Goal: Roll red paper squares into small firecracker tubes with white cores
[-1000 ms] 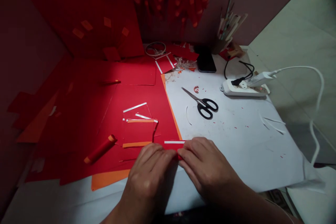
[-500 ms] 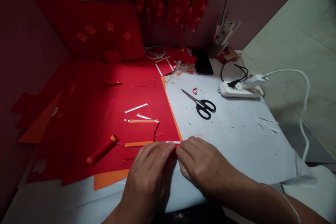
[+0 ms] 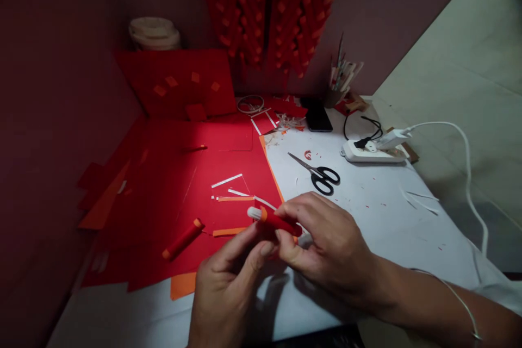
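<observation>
My right hand [image 3: 326, 242] pinches a rolled red paper tube [image 3: 281, 223] between thumb and fingers. An orange band circles the tube near its left end, where a rounded white rod tip [image 3: 255, 212], perhaps a pen, sticks out. Fingers curled, my left hand [image 3: 236, 272] supports the tube from below on its left side. Beyond the hands, cut paper pieces with an orange strip [image 3: 234, 199] and a white strip [image 3: 227, 181] lie on a large red sheet [image 3: 163, 157]. A finished-looking red tube with orange ends [image 3: 183, 239] rests farther left.
Scissors [image 3: 316, 173] with black handles lie on the white table cover [image 3: 375, 239]. Behind them are a phone [image 3: 317, 115], a white power strip [image 3: 373, 151] with a cable, and a pen cup [image 3: 336, 92]. A red panel [image 3: 179, 79] leans at the back wall.
Both hands have risen from the table's front edge with the paper, now seen as a tube around a white rod. My left hand has turned thumb upward. The view has shifted slightly.
</observation>
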Demonstrator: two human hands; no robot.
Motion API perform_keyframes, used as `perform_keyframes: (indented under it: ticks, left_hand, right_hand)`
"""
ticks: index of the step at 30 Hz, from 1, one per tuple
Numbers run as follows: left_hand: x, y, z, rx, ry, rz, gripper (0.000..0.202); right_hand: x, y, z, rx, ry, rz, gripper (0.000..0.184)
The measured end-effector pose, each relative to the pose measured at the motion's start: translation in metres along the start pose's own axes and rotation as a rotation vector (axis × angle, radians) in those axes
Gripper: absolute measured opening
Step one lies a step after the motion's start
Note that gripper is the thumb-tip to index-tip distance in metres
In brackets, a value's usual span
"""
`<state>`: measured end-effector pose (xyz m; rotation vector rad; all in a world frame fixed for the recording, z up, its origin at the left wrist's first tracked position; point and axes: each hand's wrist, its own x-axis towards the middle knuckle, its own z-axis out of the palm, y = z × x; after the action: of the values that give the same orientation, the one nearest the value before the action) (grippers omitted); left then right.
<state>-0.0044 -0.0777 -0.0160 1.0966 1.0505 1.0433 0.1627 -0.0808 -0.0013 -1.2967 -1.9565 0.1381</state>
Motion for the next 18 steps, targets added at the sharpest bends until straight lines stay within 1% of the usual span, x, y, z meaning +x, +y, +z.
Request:
perform_keyframes:
  ticks: [3, 6, 9, 12, 14, 18]
  left_hand:
    - [0.002, 0.004, -0.001, -0.070, 0.117, -0.072, 0.017]
    - [0.003, 0.005, -0.007, -0.089, 0.250, -0.150, 0.023]
    - [0.005, 0.004, -0.015, -0.139, 0.314, -0.162, 0.027]
    - [0.007, 0.005, -0.023, -0.183, 0.336, -0.140, 0.026]
    - [0.009, 0.003, -0.026, -0.172, 0.361, -0.118, 0.028]
    - [0.011, -0.002, -0.029, -0.098, 0.454, -0.077, 0.034]
  right_hand:
    - [0.013, -0.008, 0.013, -0.063, 0.041, -0.091, 0.015]
    - [0.023, -0.015, 0.025, -0.081, 0.054, -0.172, 0.018]
    - [0.030, -0.021, 0.036, -0.035, 0.061, -0.207, 0.019]
    - [0.035, -0.026, 0.043, 0.035, 0.050, -0.216, 0.022]
    - [0.038, -0.027, 0.047, 0.087, 0.036, -0.199, 0.023]
    - [0.039, -0.027, 0.051, 0.178, -0.054, -0.095, 0.025]
